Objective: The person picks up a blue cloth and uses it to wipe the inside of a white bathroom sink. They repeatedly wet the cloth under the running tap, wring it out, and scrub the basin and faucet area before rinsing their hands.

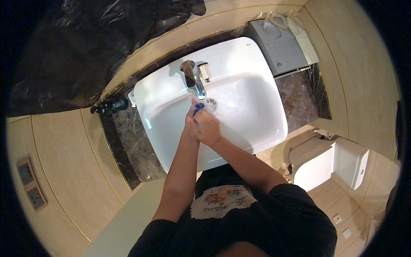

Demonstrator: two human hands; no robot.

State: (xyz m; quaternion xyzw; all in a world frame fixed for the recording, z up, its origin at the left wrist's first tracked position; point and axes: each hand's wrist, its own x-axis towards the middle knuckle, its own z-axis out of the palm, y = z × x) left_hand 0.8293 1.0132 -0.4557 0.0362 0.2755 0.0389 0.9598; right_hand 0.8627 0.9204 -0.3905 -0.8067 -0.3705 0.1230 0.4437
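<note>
Both my hands meet over the white sink [239, 55], just under the chrome tap [193, 79]. My right hand [207, 128] is closed around a small blue thing [198, 108], of which only the top shows. My left hand [189, 122] presses against it from the left, fingers curled on the same blue thing. Water runs near the drain [211, 102] beside them. What the blue thing is cannot be made out.
A dark soap dispenser bottle [110, 106] lies on the dark marble counter [128, 132] left of the sink. A grey box [278, 45] sits at the counter's right end. A white toilet [321, 160] stands lower right. Wall sockets [31, 184] at far left.
</note>
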